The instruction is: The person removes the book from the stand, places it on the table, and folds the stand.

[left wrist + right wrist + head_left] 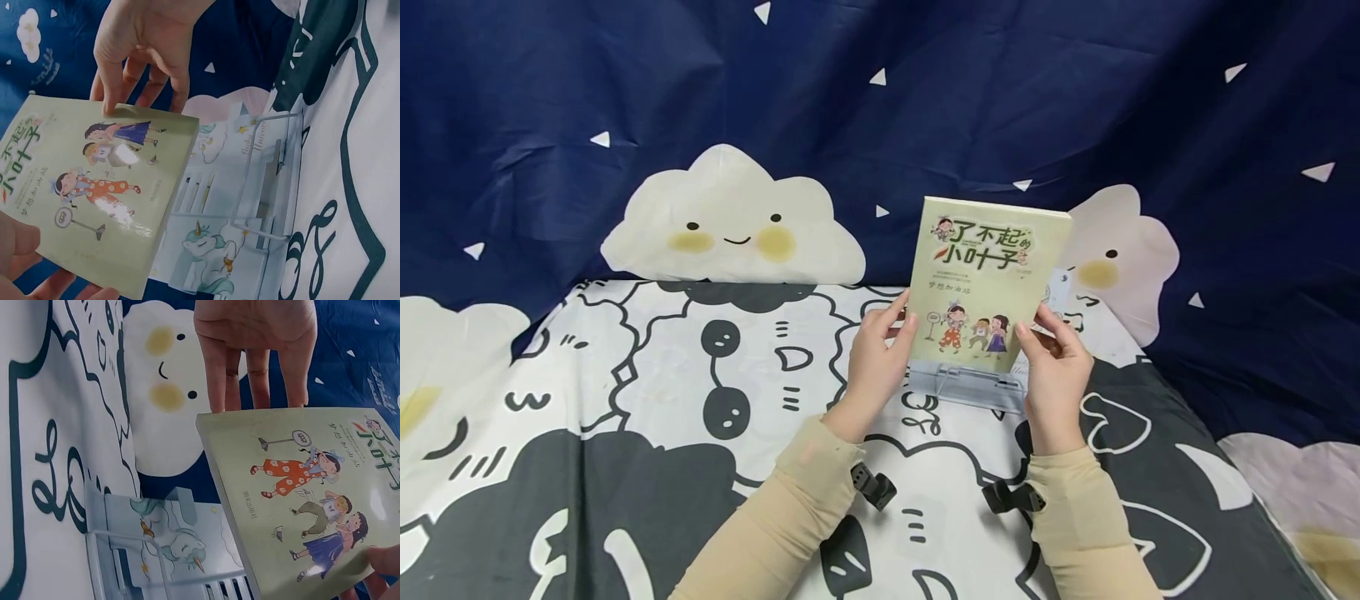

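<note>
A pale green paperback book point(981, 287), its cover printed with Chinese characters and cartoon children, is held upright between both hands. My left hand point(877, 354) holds its left edge near the lower part. On the opposite edge my right hand point(1058, 371) grips it, thumb on the front cover and fingers behind. Just behind and below the book stands a light blue book stand point(966, 385) with a unicorn drawing point(209, 250) on its back plate and a clear wire-like holder point(159, 556) at its front. The book covers much of the stand in the head view.
A bed-like surface point(677, 492) with a black-and-white cartoon sheet lies under the stand and forearms. Behind it hangs a dark blue curtain point(820, 83) with white triangles and smiling clouds. Small black cameras point(872, 486) sit on both wrists.
</note>
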The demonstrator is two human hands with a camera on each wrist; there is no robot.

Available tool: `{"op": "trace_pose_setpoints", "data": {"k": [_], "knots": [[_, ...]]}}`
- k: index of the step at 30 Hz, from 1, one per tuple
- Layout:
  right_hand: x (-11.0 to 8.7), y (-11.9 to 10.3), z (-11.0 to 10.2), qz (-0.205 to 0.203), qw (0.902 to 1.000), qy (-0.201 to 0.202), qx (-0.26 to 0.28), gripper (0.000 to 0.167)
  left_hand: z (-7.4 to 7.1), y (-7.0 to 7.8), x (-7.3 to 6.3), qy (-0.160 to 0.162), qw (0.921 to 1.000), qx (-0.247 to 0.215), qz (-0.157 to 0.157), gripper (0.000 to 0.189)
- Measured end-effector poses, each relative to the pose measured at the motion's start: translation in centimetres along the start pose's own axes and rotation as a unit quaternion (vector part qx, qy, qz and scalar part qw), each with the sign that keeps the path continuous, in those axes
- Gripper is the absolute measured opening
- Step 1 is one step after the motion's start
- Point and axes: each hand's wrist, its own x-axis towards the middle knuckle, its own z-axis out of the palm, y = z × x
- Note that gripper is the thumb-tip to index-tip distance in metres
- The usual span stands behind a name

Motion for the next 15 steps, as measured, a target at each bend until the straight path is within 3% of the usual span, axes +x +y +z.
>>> {"op": "trace_pose_setpoints", "data": {"k": [8, 15], "knots": [[-0.9, 0.1, 0.4, -0.012, 0.9998, -0.017, 0.004, 0.041, -1.2, -0.3, -0.5, 0.002, 0.9999, -0.004, -0.015, 0.045], [-1.6, 0.1, 1.0, -0.023, 0.9988, -0.041, -0.005, 0.041, -2.4, -0.9, -0.8, 0.022, 0.9994, -0.014, -0.023, 0.044]]}}
